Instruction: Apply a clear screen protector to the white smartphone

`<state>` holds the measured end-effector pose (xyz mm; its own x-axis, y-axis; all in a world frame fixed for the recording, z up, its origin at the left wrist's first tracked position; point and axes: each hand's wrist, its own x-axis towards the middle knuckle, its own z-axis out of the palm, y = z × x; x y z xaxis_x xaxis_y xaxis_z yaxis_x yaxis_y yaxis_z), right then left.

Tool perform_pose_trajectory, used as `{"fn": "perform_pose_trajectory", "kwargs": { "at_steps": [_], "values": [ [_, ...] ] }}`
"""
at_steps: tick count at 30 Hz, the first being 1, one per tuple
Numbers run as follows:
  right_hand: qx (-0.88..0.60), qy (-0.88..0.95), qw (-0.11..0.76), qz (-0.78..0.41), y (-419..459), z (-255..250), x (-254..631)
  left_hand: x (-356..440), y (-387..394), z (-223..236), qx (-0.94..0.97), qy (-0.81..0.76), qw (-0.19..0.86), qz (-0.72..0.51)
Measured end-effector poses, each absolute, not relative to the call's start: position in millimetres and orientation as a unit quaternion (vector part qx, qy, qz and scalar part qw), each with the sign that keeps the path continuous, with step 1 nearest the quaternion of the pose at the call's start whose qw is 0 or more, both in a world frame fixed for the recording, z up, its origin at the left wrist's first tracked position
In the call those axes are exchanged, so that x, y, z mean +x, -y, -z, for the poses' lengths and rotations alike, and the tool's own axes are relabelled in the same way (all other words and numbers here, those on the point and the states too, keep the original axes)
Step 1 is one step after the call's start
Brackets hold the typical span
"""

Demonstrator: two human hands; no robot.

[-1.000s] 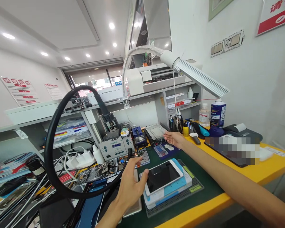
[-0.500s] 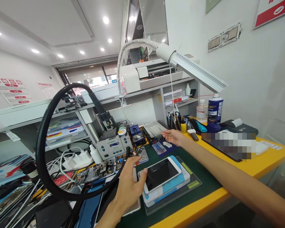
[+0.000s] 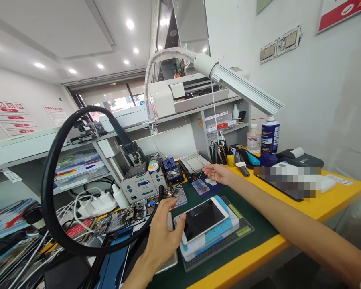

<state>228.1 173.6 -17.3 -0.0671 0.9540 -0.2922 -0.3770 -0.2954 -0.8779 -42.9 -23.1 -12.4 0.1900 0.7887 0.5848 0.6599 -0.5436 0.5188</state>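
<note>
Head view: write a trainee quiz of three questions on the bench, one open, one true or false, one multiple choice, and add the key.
1. What does the phone lie on?
2. True or false: the left hand is closer to the phone than the right hand is.
3. What is the main colour of the spray can? A. red; B. blue; C. green.

Key: 1. A blue-and-white box. 2. True. 3. B.
</note>
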Motion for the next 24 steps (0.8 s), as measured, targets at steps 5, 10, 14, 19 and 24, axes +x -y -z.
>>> {"fn": "perform_pose_trajectory", "kwargs": {
  "at_steps": [5, 10, 14, 19, 24],
  "values": [
    [-0.465, 0.315, 0.5, -0.659, -172.9, 17.3, 227.6, -42.6, 22.3, 12.6, 0.771, -0.469, 0.066, -0.425],
    [-0.474, 0.316, 0.492, -0.658, -170.9, 17.2, 226.7, -42.3, 21.9, 12.7, 0.773, -0.465, 0.056, -0.429],
    [-0.482, 0.317, 0.485, -0.657, -170.2, 18.0, 225.6, -41.9, 21.7, 12.6, 0.772, -0.467, 0.057, -0.427],
    [-0.488, 0.316, 0.487, -0.651, -169.7, 18.7, 224.1, -42.5, 21.8, 13.7, 0.772, -0.471, 0.061, -0.422],
    [-0.493, 0.318, 0.492, -0.643, -169.0, 19.0, 223.2, -42.8, 22.7, 13.5, 0.772, -0.478, 0.077, -0.413]
  ]
}}
